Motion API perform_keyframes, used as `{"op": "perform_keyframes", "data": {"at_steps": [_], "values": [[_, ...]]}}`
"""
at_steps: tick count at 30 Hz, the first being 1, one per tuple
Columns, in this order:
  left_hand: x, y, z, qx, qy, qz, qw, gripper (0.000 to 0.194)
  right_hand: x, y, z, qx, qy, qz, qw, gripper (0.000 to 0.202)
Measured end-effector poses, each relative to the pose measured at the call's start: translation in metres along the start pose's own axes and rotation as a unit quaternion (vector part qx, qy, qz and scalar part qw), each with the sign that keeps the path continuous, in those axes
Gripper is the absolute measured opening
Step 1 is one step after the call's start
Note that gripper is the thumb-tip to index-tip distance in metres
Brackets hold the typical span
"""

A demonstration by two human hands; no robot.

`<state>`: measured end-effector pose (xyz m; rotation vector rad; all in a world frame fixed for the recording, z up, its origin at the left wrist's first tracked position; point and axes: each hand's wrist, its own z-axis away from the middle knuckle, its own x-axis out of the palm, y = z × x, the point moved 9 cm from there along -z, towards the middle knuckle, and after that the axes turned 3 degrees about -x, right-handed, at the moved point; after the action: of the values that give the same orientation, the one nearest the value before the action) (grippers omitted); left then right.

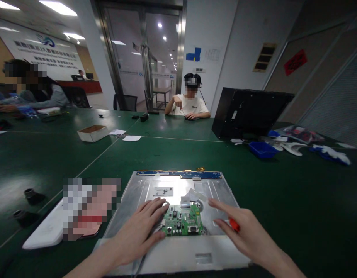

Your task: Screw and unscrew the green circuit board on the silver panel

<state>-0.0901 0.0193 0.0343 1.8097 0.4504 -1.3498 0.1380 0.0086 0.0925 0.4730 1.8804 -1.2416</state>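
- The board (182,220), green and set with chips and sockets, lies on the grey metal back of a panel (132,189), towards its near side.
- The left hand (146,222) lies palm down at the board's left edge. Its fingers are extended and loosely spread, with the thumb apart near the close left corner; no grasp shows.
- The right hand (239,226) is just right of the board. Its thumb and forefinger stand apart; a red handle (234,224) shows between them and seems tucked in the hand, whose other fingers are hidden.
- A ribbon (185,201) meets the board's far edge, with a crumpled clear film (194,193) just beyond.
- Beyond the board's far left corner, a pale slip (163,191) carries tiny dark parts.
- Farther beyond the board, a blue strip (178,175) runs along the panel's far edge.
- Left of the board, clear of the panel, a white slab (46,227) and a pink case (94,227), partly blurred, lie on the green bench (167,152).
- Well beyond the board to the right stand a black monitor (254,110) and a blue tray (262,150).
- Well beyond the board to the left sits a white box (93,134).
- Straight beyond the board, across the bench, sits a person (196,106) in a white shirt.
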Motion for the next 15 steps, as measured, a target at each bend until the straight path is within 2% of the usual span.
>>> {"op": "perform_keyframes", "data": {"at_steps": [3,4,6,8,10,12,15], "values": [[0.004,0.002,-0.007,0.004,-0.001,-0.001,1.0,0.059,-0.043,0.007,-0.003,0.046,0.145,-0.135,0.979,0.038],[0.005,0.003,-0.01,0.005,-0.002,-0.003,1.0,0.059,-0.051,0.012,-0.004,0.063,0.181,-0.203,0.96,0.034],[0.007,0.006,-0.019,0.008,-0.005,-0.009,1.0,0.058,-0.057,0.021,-0.014,0.074,0.224,-0.357,0.904,0.028],[0.008,0.01,-0.029,0.013,-0.01,-0.016,1.0,0.058,-0.05,0.028,-0.033,0.061,0.2,-0.478,0.853,0.03],[0.008,0.013,-0.038,0.021,-0.014,-0.019,1.0,0.057,-0.031,0.039,-0.056,0.078,0.126,-0.537,0.83,0.035],[0.008,0.015,-0.046,0.025,-0.017,-0.02,0.999,0.057,-0.015,0.057,-0.074,0.105,0.084,-0.541,0.83,0.037],[0.007,0.016,-0.053,0.026,-0.015,-0.016,0.999,0.057,-0.001,0.086,-0.094,0.109,0.085,-0.526,0.839,0.031]]}}
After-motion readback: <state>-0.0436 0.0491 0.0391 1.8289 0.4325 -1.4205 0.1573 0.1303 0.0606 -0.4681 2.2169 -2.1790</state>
